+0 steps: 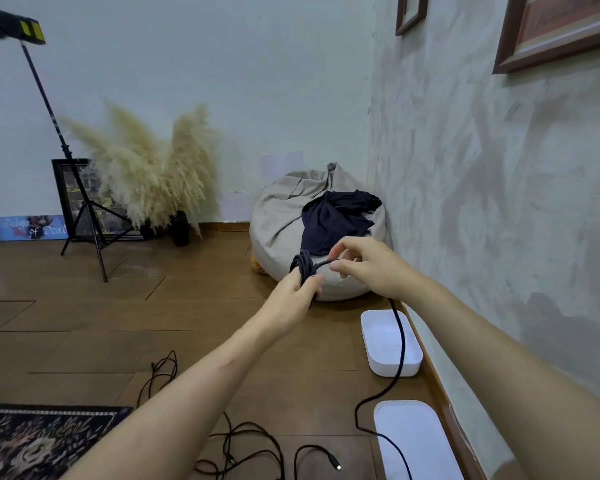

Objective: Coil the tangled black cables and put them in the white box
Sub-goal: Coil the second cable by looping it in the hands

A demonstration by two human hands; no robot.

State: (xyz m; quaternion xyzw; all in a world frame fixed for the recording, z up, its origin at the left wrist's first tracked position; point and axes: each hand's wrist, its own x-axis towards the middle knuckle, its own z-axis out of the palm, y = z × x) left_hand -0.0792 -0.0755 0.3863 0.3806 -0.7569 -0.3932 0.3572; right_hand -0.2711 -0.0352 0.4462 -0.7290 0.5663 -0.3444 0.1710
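While the left hand (291,289) grips a small coil (303,266) of black cable looped round its fingers, the right hand (364,265) pinches the same cable just beside the coil between thumb and fingertips, so both hands are clamped on one cable and held close together above the floor (222,323); the uncoiled length (401,341) hangs from the right hand, crosses over the white box (381,367), snakes along the floor and runs over the lid (413,434) out of view. I judge the task to be at an early stage: only a few turns of this first cable are wound, and a good deal of it is left to gather in; the box shows nothing inside but the strand passing over it. A thin tangle (160,375) lies on the floor near the left forearm; more loops (253,426) and a short cable with a plug (334,463) lie at the lower edge, none of them coiled. What remains, by my reckoning, is finishing this coil, boxing it, then doing likewise with the rest.
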